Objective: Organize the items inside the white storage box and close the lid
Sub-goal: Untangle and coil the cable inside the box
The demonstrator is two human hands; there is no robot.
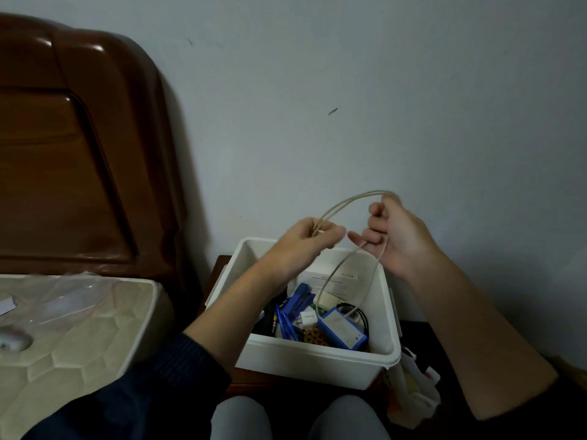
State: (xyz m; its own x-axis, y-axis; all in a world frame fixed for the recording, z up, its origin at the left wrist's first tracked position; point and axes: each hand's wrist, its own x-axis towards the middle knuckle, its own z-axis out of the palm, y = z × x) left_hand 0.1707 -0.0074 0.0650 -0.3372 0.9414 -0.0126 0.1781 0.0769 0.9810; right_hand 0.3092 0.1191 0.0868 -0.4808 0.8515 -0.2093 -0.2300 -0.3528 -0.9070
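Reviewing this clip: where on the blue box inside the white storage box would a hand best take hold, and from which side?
Grip the blue box across its two long edges, coming from above. It lies label-up on the pile, near the white storage box's front wall, so only the top is open. The pale cable hangs over it; clear that first.

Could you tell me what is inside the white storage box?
Inside the white storage box: blue case, blue pens, white charger, black cable, white carton. The left forearm hides the rest.
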